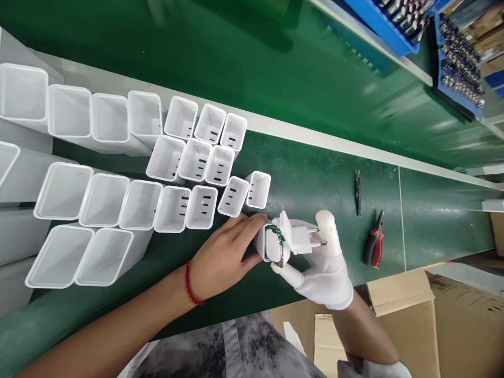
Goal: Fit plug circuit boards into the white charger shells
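My left hand [226, 254], bare with a red cord at the wrist, is closed around a white plastic housing [260, 244] above the bench. In a white glove, my right hand [325, 275] grips a white plug cap [301, 239] with two metal pins pointing right. A green circuit board [280, 237] shows at the housing's open end, beside the cap. A rounded white part sits there too. The glove partly hides how cap and board are joined. Just beyond my left hand stands a slotted white housing [233, 196], open end up.
Rows of open white housings [106, 199] fill the left side. Tweezers [357, 192] and red-black pliers [374, 241] lie to the right on the green bench [307, 184]. A blue tray of parts [397, 39] is at upper right; a cardboard box [405, 320] stands below the bench edge.
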`<action>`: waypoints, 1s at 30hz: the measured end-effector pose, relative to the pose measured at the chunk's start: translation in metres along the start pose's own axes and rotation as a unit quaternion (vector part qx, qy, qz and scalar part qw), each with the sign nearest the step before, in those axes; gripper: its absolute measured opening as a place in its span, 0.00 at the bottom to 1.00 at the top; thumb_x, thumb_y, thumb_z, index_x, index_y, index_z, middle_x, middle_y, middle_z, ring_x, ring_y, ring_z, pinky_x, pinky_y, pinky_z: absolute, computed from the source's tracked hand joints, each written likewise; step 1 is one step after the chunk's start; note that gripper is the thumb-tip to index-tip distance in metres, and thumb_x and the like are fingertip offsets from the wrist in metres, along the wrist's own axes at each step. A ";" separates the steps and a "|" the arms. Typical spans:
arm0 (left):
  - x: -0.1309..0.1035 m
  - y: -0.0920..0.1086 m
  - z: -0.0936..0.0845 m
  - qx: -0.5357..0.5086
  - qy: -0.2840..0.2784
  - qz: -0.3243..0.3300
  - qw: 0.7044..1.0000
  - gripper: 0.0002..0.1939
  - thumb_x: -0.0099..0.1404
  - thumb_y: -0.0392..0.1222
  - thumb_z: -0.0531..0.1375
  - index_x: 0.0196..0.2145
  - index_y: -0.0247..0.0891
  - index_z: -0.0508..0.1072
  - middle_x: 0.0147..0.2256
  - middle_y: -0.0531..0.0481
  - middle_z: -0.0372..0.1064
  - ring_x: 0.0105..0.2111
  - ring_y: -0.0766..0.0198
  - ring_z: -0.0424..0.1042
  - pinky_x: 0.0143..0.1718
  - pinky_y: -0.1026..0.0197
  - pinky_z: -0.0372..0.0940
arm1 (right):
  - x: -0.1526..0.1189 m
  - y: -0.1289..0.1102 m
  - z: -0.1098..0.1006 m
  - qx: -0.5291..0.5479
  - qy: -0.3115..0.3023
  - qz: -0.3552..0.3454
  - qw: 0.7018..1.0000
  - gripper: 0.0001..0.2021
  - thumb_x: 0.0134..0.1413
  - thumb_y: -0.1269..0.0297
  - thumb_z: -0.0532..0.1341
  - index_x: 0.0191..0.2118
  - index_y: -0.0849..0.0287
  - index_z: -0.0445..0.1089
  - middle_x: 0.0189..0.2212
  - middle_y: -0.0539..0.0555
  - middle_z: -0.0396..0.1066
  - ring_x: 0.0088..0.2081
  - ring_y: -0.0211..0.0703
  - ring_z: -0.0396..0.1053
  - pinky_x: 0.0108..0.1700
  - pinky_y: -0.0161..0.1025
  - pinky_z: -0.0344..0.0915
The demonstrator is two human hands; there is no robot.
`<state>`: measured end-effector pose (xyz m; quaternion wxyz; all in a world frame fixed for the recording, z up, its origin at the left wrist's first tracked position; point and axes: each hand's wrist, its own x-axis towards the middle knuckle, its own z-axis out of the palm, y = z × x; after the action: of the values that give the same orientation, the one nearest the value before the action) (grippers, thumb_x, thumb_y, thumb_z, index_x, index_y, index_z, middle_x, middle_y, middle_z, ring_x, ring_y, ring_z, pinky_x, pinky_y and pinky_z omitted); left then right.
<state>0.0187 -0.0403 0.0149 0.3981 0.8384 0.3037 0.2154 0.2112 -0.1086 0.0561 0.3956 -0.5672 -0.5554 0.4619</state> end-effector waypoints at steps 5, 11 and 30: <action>0.000 -0.001 -0.001 0.007 0.004 0.001 1.000 0.29 0.62 0.32 0.62 0.59 0.41 0.59 0.51 0.46 0.70 0.52 0.51 0.69 0.53 0.49 0.69 | -0.002 0.001 0.005 -0.049 -0.051 -0.047 0.996 0.57 0.48 0.74 0.69 0.68 0.28 0.28 0.63 0.50 0.59 0.63 0.54 0.59 0.63 0.64 0.58; -0.004 0.003 0.004 -0.002 0.063 0.010 0.998 0.23 0.66 0.35 0.61 0.57 0.37 0.60 0.51 0.43 0.71 0.53 0.54 0.70 0.56 0.52 0.67 | -0.021 0.009 0.016 0.011 0.072 0.072 0.995 0.40 0.57 0.54 0.65 0.69 0.43 0.45 0.61 0.59 0.61 0.62 0.57 0.61 0.65 0.61 0.55; -0.007 0.011 -0.028 -0.353 -0.019 -0.065 0.933 0.28 0.65 0.38 0.62 0.62 0.44 0.64 0.51 0.42 0.70 0.45 0.60 0.74 0.46 0.61 0.72 | 0.002 -0.007 0.028 0.270 -0.028 0.144 0.952 0.41 0.48 0.51 0.71 0.66 0.56 0.58 0.37 0.51 0.70 0.44 0.44 0.68 0.54 0.42 0.65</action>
<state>0.0007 -0.0357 0.0397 0.6873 0.6262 0.2544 0.2661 0.1826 -0.1075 0.0553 0.4475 -0.4997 -0.3337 0.6623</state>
